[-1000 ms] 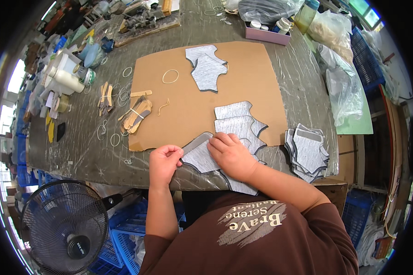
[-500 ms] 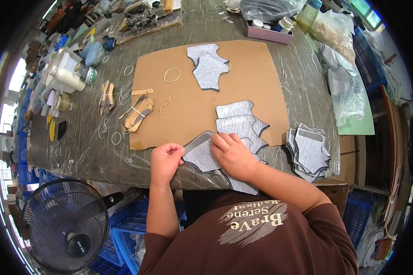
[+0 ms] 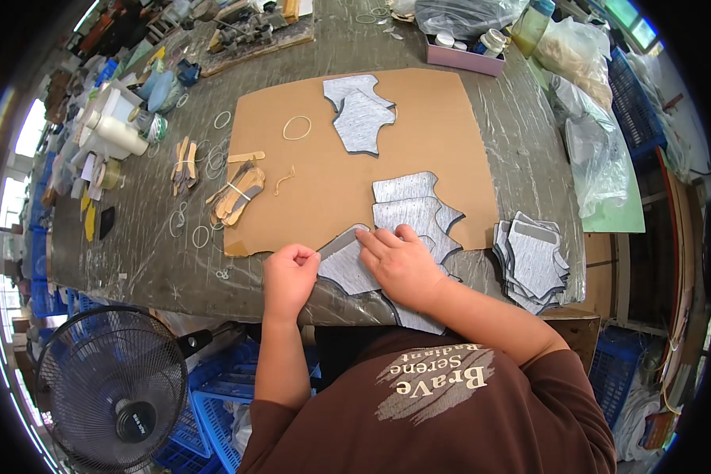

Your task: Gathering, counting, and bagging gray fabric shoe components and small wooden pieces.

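A grey fabric piece (image 3: 344, 266) with a dark grey band along its upper edge lies at the table's front edge. My right hand (image 3: 400, 267) rests on its right part, fingers stretched out, fingertips by the band's upper end. At its left corner my left hand (image 3: 287, 282) is closed, with thumb and fingers pressed together; whatever they pinch is hidden. Similar grey pieces (image 3: 407, 213) overlap just beyond my right hand, and another (image 3: 419, 318) shows partly under my right wrist. Two more pieces (image 3: 361, 122) lie farther off on a brown cardboard sheet (image 3: 276, 189).
At the right stands a stack of banded grey pieces (image 3: 536, 265). Bundled wooden sticks (image 3: 241, 196) and a rubber band (image 3: 297, 128) lie on the left of the cardboard. A pink box (image 3: 464, 61) with small bottles sits at the back. A fan (image 3: 114, 387) stands at lower left.
My left hand has turned and its fingers have curled in at the piece's left corner. The fingers of my right hand have spread and shifted slightly left on the piece.
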`<state>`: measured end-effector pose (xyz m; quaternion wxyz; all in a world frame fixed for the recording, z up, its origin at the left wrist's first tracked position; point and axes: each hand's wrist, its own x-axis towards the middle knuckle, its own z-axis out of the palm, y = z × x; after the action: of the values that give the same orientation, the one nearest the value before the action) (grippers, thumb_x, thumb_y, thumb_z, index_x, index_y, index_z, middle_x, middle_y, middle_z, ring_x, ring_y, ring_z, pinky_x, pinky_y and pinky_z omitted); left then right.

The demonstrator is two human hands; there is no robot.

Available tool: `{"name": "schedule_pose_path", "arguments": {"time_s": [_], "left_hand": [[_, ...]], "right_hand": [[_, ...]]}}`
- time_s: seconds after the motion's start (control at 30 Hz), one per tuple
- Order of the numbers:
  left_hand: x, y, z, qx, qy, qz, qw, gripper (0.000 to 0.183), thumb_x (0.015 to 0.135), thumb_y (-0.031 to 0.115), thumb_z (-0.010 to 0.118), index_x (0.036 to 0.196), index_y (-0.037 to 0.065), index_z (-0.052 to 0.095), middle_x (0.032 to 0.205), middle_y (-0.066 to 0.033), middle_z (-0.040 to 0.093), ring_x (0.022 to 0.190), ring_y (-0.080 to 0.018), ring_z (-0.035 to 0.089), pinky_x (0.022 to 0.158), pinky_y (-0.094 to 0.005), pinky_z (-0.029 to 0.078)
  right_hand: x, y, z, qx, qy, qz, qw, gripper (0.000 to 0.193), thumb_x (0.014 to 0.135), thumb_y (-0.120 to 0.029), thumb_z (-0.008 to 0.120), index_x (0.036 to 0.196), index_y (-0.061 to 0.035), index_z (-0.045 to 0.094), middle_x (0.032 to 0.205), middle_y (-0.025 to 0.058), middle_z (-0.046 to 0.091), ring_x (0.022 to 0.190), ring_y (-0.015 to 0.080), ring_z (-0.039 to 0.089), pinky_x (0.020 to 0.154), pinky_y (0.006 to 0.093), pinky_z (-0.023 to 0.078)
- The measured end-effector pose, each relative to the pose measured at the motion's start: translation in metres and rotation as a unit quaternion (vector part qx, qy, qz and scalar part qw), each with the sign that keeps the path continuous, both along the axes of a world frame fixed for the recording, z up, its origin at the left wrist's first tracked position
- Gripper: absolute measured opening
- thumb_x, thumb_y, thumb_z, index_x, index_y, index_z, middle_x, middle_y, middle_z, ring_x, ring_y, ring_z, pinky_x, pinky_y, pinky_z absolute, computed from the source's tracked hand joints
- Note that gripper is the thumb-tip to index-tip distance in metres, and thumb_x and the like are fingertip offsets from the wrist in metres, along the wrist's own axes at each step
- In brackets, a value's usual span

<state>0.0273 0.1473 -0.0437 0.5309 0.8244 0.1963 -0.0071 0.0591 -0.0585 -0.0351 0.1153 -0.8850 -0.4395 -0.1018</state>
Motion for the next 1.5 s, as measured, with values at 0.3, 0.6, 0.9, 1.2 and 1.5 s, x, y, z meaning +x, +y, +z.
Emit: {"name": "schedule_pose_path", "arguments": {"time_s": [0.3,0.6,0.9,1.2,1.5], "left_hand": [[-0.017,-0.005,-0.004,0.053,-0.243,-0.002,0.969,0.007,0.074,-0.004,0.064,0.078,-0.001,0.060,0.081,-0.0082,0.060,0.068,-0.0120,0.055,0.061,-0.0226,0.044],[-0.028,-0.055,0.006,-0.227,-0.358,-0.034,0.905,0.061,0.077,0.004,0.068,0.125,0.000,0.031,0.113,-0.0158,0.050,0.096,-0.0190,0.053,0.083,-0.0321,0.044],[-0.022,-0.089,-0.009,0.118,-0.272,-0.203,0.933,0.027,0.074,0.002,0.063,0.098,-0.004,0.053,0.098,-0.0185,0.054,0.090,-0.0366,0.053,0.079,-0.0389,0.044],[0.048,0.031,0.036,0.369,-0.323,0.022,0.871,0.031,0.075,0.009,0.065,0.104,0.002,0.055,0.104,-0.0147,0.052,0.101,-0.0310,0.047,0.089,-0.0409,0.037],[0.046,0.080,0.023,0.432,-0.168,-0.038,0.885,0.045,0.065,0.010,0.073,0.106,0.004,0.054,0.106,-0.0133,0.054,0.104,-0.0312,0.048,0.092,-0.0442,0.034]], "right_hand": [[0.023,-0.009,0.018,0.294,0.406,-0.093,0.860,0.021,0.079,-0.014,0.060,0.096,-0.0011,0.059,0.098,0.0134,0.060,0.090,0.0314,0.055,0.079,0.0387,0.043],[0.011,0.008,-0.003,0.552,0.392,-0.153,0.720,0.007,0.087,-0.007,0.054,0.089,-0.0035,0.050,0.062,0.0005,0.046,0.057,0.0089,0.041,0.052,0.0239,0.036],[0.007,-0.024,0.034,0.709,0.325,-0.101,0.617,0.008,0.093,-0.007,0.043,0.101,-0.0066,0.044,0.087,-0.0013,0.047,0.078,0.0038,0.041,0.067,0.0185,0.037],[-0.025,-0.170,0.041,0.268,0.052,-0.433,0.859,0.023,0.085,-0.002,0.045,0.107,-0.0053,0.052,0.094,0.0123,0.056,0.084,0.0279,0.055,0.077,0.0355,0.043],[-0.033,-0.155,0.067,0.116,-0.056,-0.454,0.882,0.027,0.078,-0.006,0.057,0.104,-0.0070,0.055,0.100,0.0134,0.051,0.094,0.0318,0.049,0.083,0.0410,0.036]]}}
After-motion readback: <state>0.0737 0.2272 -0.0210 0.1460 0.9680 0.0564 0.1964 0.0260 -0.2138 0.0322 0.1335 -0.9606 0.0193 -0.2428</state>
